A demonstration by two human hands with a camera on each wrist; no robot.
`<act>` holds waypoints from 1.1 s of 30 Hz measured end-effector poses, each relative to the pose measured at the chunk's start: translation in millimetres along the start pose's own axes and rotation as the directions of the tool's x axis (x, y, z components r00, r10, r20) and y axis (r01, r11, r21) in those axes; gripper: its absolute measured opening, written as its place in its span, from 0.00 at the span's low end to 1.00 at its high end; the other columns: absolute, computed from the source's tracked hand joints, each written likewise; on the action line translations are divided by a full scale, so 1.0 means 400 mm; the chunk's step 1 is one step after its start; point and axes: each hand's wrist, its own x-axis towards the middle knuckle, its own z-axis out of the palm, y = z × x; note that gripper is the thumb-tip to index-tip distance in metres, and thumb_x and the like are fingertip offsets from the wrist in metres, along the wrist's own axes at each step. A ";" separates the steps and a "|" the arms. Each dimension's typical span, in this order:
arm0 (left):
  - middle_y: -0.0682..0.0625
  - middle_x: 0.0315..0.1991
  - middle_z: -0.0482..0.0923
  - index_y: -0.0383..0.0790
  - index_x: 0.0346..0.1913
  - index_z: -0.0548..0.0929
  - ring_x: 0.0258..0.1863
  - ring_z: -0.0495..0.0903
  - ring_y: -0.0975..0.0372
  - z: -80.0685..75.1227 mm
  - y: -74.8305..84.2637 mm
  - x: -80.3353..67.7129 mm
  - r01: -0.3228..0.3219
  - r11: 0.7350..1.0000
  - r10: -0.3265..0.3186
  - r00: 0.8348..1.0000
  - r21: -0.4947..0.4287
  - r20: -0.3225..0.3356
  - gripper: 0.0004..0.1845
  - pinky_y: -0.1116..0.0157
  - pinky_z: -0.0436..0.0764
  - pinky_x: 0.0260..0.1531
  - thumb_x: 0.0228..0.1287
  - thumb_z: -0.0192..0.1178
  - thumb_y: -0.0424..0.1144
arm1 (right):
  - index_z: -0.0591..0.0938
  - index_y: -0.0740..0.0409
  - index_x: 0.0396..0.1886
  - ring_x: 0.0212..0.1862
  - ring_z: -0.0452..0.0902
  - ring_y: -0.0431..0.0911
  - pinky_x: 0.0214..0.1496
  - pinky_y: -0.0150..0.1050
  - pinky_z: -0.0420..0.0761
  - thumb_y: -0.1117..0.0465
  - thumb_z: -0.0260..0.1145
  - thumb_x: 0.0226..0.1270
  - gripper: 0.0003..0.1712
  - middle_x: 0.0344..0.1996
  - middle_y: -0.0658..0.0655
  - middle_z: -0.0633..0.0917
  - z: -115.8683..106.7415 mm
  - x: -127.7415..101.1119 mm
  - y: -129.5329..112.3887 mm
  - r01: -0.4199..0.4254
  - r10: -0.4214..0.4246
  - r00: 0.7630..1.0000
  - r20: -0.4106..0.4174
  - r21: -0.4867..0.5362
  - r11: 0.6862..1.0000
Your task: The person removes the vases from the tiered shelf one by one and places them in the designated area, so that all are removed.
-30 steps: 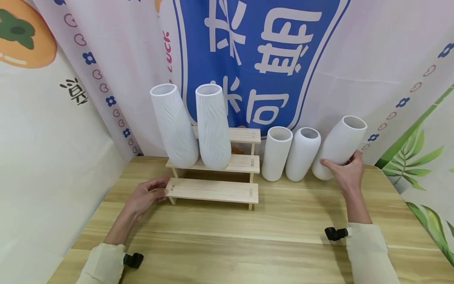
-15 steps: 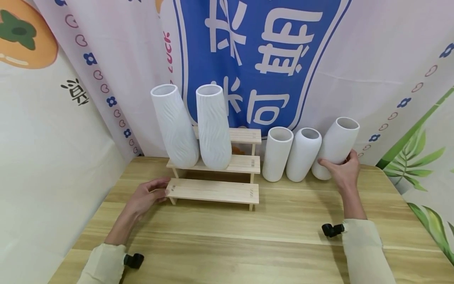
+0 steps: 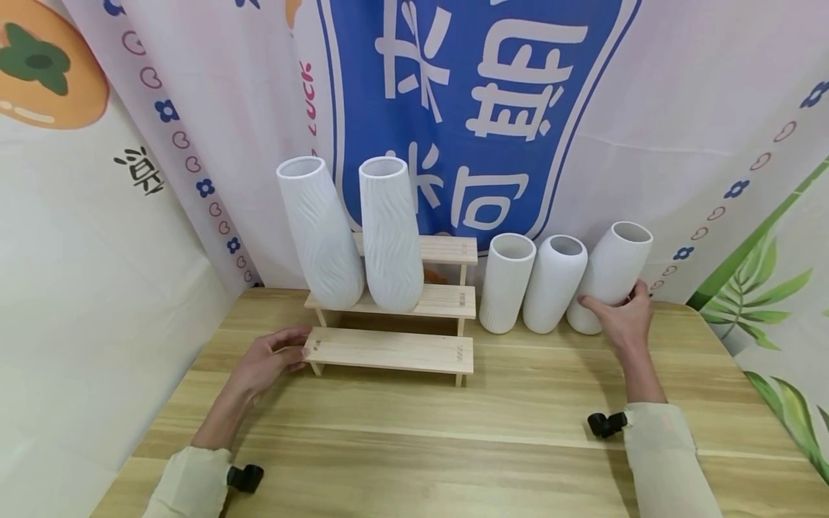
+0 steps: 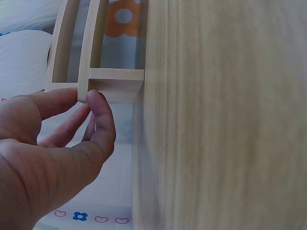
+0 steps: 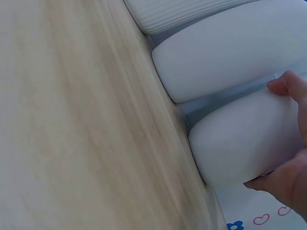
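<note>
A three-step wooden rack [image 3: 395, 350] stands on the table, with two tall textured white vases [image 3: 320, 234] [image 3: 391, 234] on its middle step. My left hand [image 3: 268, 358] pinches the left end of the lowest step [image 4: 82, 86] between thumb and fingers. Right of the rack stand three shorter white vases in a row. My right hand [image 3: 618, 316] grips the rightmost vase [image 3: 609, 277] low on its body; it stands on the table, leaning slightly right. In the right wrist view my fingers [image 5: 288, 86] wrap this vase [image 5: 240, 141].
The ribbed vase [image 3: 505, 282] and smooth vase [image 3: 553, 282] stand between the rack and the held vase. A printed cloth backdrop [image 3: 492, 108] hangs close behind everything. The wooden table [image 3: 453, 446] extends toward me.
My right hand has brought the rightmost vase down and more upright, slightly left toward the row. The left hand has stayed on the rack's lowest step.
</note>
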 end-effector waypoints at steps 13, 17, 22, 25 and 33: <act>0.25 0.74 0.68 0.26 0.80 0.66 0.49 0.84 0.68 -0.001 0.002 -0.002 -0.002 1.000 0.002 1.000 0.008 0.000 0.31 0.72 0.89 0.51 0.79 0.59 0.29 | 0.54 0.58 0.85 0.77 0.67 0.58 0.80 0.61 0.73 0.53 0.80 0.63 0.59 0.80 0.63 0.67 -0.021 -0.004 -0.006 0.009 -0.002 0.993 0.118 -0.056 0.998; 0.25 0.75 0.68 0.26 0.80 0.65 0.49 0.84 0.69 -0.001 0.000 -0.001 -0.001 1.000 0.001 1.000 0.004 0.002 0.31 0.72 0.89 0.51 0.79 0.59 0.29 | 0.50 0.59 0.87 0.79 0.64 0.63 0.81 0.65 0.70 0.52 0.79 0.66 0.62 0.82 0.67 0.63 -0.037 -0.009 -0.018 0.016 -0.004 0.986 0.168 -0.073 0.997; 0.25 0.74 0.68 0.26 0.79 0.66 0.49 0.84 0.69 0.000 -0.004 0.000 -0.001 1.000 0.001 1.000 -0.002 0.001 0.31 0.72 0.89 0.52 0.78 0.59 0.29 | 0.46 0.62 0.88 0.80 0.60 0.68 0.81 0.68 0.69 0.51 0.77 0.69 0.62 0.84 0.71 0.58 -0.064 -0.024 -0.048 0.004 0.017 0.979 0.203 -0.099 0.995; 0.25 0.74 0.69 0.26 0.79 0.66 0.48 0.84 0.69 0.000 -0.005 0.001 0.001 1.000 -0.001 1.000 0.000 -0.002 0.31 0.72 0.89 0.51 0.78 0.59 0.29 | 0.47 0.62 0.88 0.80 0.60 0.69 0.81 0.68 0.70 0.52 0.76 0.70 0.61 0.84 0.71 0.58 -0.075 -0.037 -0.063 0.002 0.021 0.977 0.210 -0.107 0.994; 0.26 0.74 0.69 0.26 0.79 0.67 0.49 0.84 0.66 0.001 -0.001 0.000 0.007 1.000 -0.007 1.000 0.008 -0.011 0.31 0.71 0.90 0.51 0.78 0.60 0.29 | 0.47 0.61 0.88 0.81 0.62 0.67 0.81 0.63 0.72 0.52 0.74 0.72 0.59 0.84 0.70 0.60 -0.092 -0.078 -0.105 -0.032 0.057 0.981 0.186 -0.133 0.991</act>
